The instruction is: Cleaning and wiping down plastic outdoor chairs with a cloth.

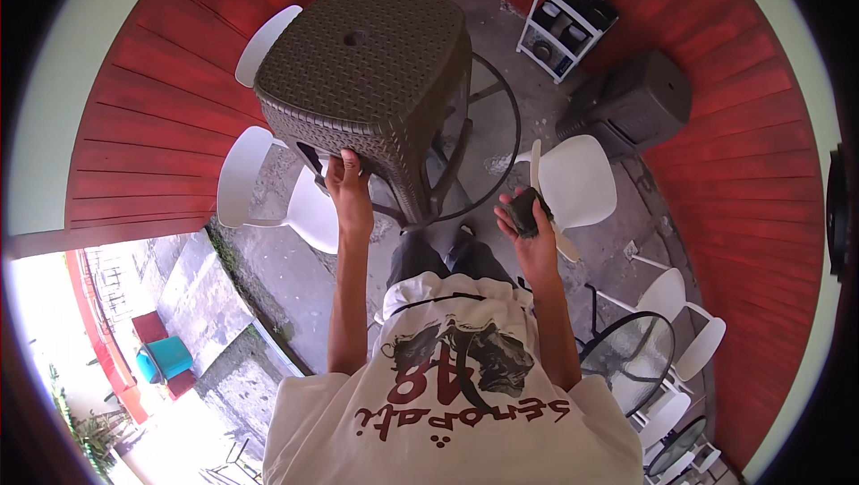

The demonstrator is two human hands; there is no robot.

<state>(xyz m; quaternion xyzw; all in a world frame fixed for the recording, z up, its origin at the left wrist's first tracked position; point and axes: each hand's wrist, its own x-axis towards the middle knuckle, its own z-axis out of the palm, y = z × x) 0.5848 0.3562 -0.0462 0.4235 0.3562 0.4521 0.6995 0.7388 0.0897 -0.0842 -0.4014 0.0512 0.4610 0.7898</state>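
A brown plastic stool (366, 59) with a woven rattan pattern and a small hole in its seat is upright in front of me. My left hand (347, 183) grips the lower edge of its side panel, thumb outside and fingers tucked into the opening below. My right hand (527, 223), to the right of the stool and apart from it, holds a dark sponge or folded cloth (521, 213). Behind the stool shows a round glass table (493, 156) with a dark rim. Whether the stool's legs rest on the glass or are held above it, I cannot tell.
White chairs (580, 179) (241, 176) stand around the table. Another brown stool (641, 102) and a white shelf rack (560, 28) are by the red wall (745, 149). A second glass table (634, 357) with chairs is at lower right. A turquoise bucket (168, 357) stands outside at left.
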